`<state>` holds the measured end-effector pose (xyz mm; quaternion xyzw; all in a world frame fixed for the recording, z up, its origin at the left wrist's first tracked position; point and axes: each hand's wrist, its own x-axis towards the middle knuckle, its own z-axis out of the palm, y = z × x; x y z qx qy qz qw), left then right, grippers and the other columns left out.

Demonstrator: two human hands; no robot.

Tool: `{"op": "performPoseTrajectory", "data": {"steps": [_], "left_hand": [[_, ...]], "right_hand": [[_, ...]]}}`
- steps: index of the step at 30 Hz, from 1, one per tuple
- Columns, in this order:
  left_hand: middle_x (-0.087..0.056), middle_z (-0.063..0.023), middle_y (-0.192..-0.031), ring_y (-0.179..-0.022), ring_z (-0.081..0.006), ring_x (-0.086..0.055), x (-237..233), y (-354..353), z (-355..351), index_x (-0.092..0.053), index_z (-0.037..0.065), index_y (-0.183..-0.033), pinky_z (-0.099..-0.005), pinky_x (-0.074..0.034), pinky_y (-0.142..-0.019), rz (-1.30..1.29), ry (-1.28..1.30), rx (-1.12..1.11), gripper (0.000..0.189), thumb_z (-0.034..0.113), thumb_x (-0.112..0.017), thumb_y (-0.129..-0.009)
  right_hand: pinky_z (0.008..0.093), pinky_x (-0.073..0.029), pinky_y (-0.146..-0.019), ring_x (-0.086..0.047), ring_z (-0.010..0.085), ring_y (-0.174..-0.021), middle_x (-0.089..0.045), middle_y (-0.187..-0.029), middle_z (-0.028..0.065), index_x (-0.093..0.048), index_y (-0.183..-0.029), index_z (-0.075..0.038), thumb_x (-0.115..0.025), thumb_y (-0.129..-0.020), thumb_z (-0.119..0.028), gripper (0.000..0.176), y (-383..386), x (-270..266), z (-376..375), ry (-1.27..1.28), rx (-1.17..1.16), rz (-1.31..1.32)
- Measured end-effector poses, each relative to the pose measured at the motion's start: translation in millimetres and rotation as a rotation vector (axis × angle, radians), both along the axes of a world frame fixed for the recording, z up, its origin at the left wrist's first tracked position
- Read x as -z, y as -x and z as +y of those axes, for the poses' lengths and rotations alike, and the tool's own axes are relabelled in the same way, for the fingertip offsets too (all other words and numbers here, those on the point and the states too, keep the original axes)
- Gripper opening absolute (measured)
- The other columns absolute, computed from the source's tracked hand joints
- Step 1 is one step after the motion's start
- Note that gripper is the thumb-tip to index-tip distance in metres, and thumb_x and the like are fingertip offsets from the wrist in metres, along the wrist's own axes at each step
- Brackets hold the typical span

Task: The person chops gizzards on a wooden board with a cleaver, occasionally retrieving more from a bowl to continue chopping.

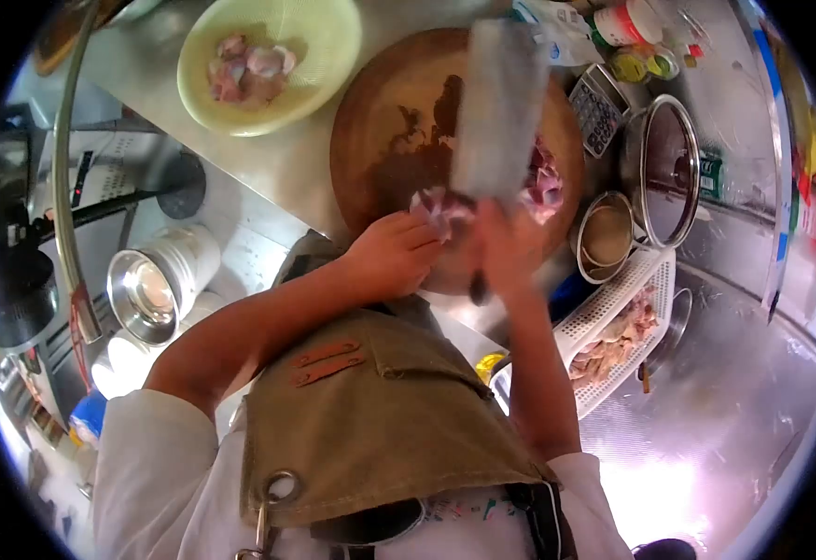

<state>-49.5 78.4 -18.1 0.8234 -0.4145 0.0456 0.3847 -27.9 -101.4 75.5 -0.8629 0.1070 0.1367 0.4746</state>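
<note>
Blurred by motion, a broad cleaver (496, 112) is gripped in my right hand (506, 247), its blade over the round wooden chopping board (380, 112). My left hand (394, 247) is closed on a piece of raw meat (440, 210) at the board's near edge, with the fingers curled round its left side. The cleaver's lower end is close beside that piece. More chopped raw meat (545, 182) lies on the right part of the board, partly hidden behind the blade. Dark wet patches mark the board's middle.
A pale green bowl (328, 56) with raw meat pieces stands at the back left. Right of the board are a calculator (598, 110), a metal pot (636, 168), a small steel bowl (587, 238) and a white perforated basket (664, 271) of meat. Bottles and tubs stand behind.
</note>
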Motion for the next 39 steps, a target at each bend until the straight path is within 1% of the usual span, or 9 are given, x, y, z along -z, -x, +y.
{"op": "performPoseTrajectory", "data": {"steps": [5,11,17,22,25,27,31,34,39], "left_hand": [[-0.062,-0.0045,-0.103,-0.106,-0.0245,-0.056,-10,-25,-37,-0.067,0.011,-0.092,-0.044,-0.044,-0.092,-0.063,-0.141,0.224,0.018,0.022,-0.056,-0.082],[-0.063,-0.0035,-0.105,-0.099,-0.0236,-0.059,-40,-30,-18,-0.067,0.016,-0.099,-0.041,-0.048,-0.08,-0.332,-0.659,0.134,0.019,0.023,-0.055,-0.085],[-0.062,-0.0083,-0.102,-0.091,-0.0276,-0.059,-63,-54,-36,-0.07,0.013,-0.088,-0.0407,-0.047,-0.074,0.216,-1.246,0.189,0.023,0.033,-0.068,-0.077],[-0.062,-0.0037,-0.071,-0.063,-0.0272,-0.059,-59,-50,-19,-0.067,0.01,-0.081,-0.0434,-0.049,-0.062,-0.166,-0.477,0.142,0.026,0.034,-0.076,-0.073],[-0.063,-0.0089,-0.069,-0.067,-0.0287,-0.062,-53,-38,-39,-0.065,0.006,-0.082,-0.0422,-0.05,-0.062,0.242,-0.01,-0.011,0.032,0.034,-0.078,-0.075],[-0.065,-0.0124,-0.073,-0.071,-0.0296,-0.064,-7,-36,-44,-0.062,0.003,-0.082,-0.041,-0.05,-0.064,0.511,0.036,-0.289,0.038,0.036,-0.079,-0.075],[-0.067,-0.016,-0.08,-0.075,-0.031,-0.065,-39,-43,-35,-0.06,0.001,-0.089,-0.042,-0.05,-0.068,0.758,-0.215,-0.706,0.052,0.044,-0.082,-0.072],[-0.065,-0.0159,-0.079,-0.073,-0.0314,-0.064,-29,-36,-20,-0.06,0.001,-0.089,-0.0417,-0.05,-0.069,0.66,-0.173,-0.751,0.051,0.044,-0.082,-0.072],[-0.063,-0.0145,-0.086,-0.081,-0.0337,-0.062,-27,-34,-7,-0.062,0.003,-0.09,-0.0425,-0.05,-0.071,0.445,0.041,-0.543,0.029,0.022,-0.077,-0.075]], "right_hand": [[0.0284,-0.038,-0.043,-0.05,0.0109,-0.045,-0.054,-0.054,0.0029,-0.054,-0.072,-0.002,-0.051,-0.1,-0.021,0.034,30,-47,-33,-0.207,0.162,-0.124],[0.0281,-0.038,-0.042,-0.05,0.0105,-0.044,-0.052,-0.051,0.0032,-0.054,-0.07,-0.002,-0.05,-0.1,-0.021,0.036,103,-47,-67,-0.194,0.348,-0.038],[0.0282,-0.037,-0.036,-0.048,0.0127,-0.039,-0.05,-0.051,0.0033,-0.054,-0.076,-0.004,-0.049,-0.1,-0.018,0.029,149,-13,-88,-0.358,0.434,-0.069],[0.0284,-0.037,-0.037,-0.048,0.0132,-0.039,-0.051,-0.053,0.0048,-0.051,-0.078,-0.002,-0.048,-0.101,-0.017,0.028,147,-23,-77,-0.425,0.508,-0.064],[0.0287,-0.037,-0.038,-0.048,0.013,-0.04,-0.051,-0.054,0.0043,-0.052,-0.078,-0.002,-0.049,-0.101,-0.017,0.027,147,-24,-81,-0.348,0.427,-0.011],[0.0287,-0.04,-0.04,-0.051,0.0122,-0.043,-0.052,-0.054,0.003,-0.053,-0.08,-0.001,-0.053,-0.099,-0.02,0.026,140,-29,-77,-0.339,0.416,0.01],[0.0286,-0.041,-0.041,-0.052,0.0108,-0.044,-0.056,-0.058,0.0045,-0.054,-0.081,-0.001,-0.055,-0.099,-0.023,0.028,105,-32,-64,-0.294,0.22,0.081],[0.0352,-0.044,-0.046,-0.057,0.02,-0.048,-0.058,-0.059,0.0117,-0.054,-0.082,0.001,-0.056,-0.098,-0.024,0.03,73,-28,-46,-0.182,0.113,0.179],[0.0474,-0.045,-0.059,-0.058,0.0434,-0.065,-0.057,-0.067,0.0255,-0.053,-0.083,0.004,-0.057,-0.095,-0.023,0.03,29,-3,-16,0.169,-0.165,-0.183]]}}
